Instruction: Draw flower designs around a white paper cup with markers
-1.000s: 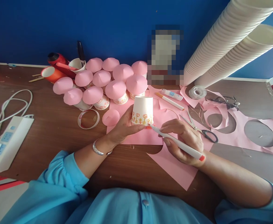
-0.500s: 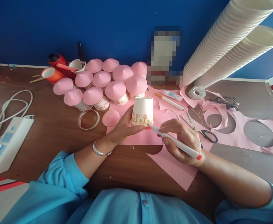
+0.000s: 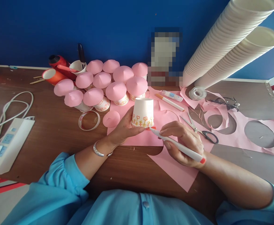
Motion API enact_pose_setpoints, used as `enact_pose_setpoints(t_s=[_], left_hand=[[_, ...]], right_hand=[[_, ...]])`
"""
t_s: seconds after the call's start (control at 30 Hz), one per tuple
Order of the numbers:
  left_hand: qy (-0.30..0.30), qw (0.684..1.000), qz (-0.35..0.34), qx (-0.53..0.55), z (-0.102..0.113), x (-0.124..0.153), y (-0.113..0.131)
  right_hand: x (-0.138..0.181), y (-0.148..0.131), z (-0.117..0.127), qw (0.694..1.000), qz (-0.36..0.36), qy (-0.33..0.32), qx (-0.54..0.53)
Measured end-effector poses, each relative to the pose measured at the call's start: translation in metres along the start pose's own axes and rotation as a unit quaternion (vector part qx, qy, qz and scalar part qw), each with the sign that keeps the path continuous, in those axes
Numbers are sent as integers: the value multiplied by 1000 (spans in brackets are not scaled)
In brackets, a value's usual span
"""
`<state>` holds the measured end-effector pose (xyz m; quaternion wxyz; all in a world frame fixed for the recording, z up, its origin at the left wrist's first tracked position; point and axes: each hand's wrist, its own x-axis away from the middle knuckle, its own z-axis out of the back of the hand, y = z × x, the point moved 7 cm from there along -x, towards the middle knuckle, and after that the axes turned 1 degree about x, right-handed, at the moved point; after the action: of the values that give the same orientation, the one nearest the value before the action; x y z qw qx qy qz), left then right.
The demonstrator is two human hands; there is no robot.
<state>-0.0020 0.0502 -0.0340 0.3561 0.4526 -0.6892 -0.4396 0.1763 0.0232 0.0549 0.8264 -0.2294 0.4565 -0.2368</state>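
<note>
My left hand [image 3: 124, 128] grips an upside-down white paper cup [image 3: 142, 110] that has small orange and yellow flowers drawn round its rim. My right hand [image 3: 183, 140] holds a white marker [image 3: 177, 146] with a red end; its tip touches the cup's lower right edge. Both hands rest over pink paper [image 3: 171, 167] on the brown table [image 3: 54, 131].
Several cups topped with pink paper cones [image 3: 114, 90] stand behind the cup. Scissors [image 3: 199, 129], a tape roll [image 3: 198, 93], a glue tube [image 3: 172, 95], another marker [image 3: 170, 102] and cut pink sheets lie right. Two tall stacks of white cups [image 3: 226, 43] lean at top right. A power strip [image 3: 7, 147] sits left.
Barely anything differs: the marker tip has shifted slightly along the cup's lower edge, and the view has dipped a little.
</note>
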Motion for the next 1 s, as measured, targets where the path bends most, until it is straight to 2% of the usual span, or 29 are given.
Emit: enact_pose_setpoints(t_s=[0.4,1.0], left_hand=[[-10,997,9,79,-4,-2,3],[-14,998,10,62,-4,-1,0]], right_hand=[[0,0,3,1000,0,6,8],[1,2,-1,1000,-12,-6,1]])
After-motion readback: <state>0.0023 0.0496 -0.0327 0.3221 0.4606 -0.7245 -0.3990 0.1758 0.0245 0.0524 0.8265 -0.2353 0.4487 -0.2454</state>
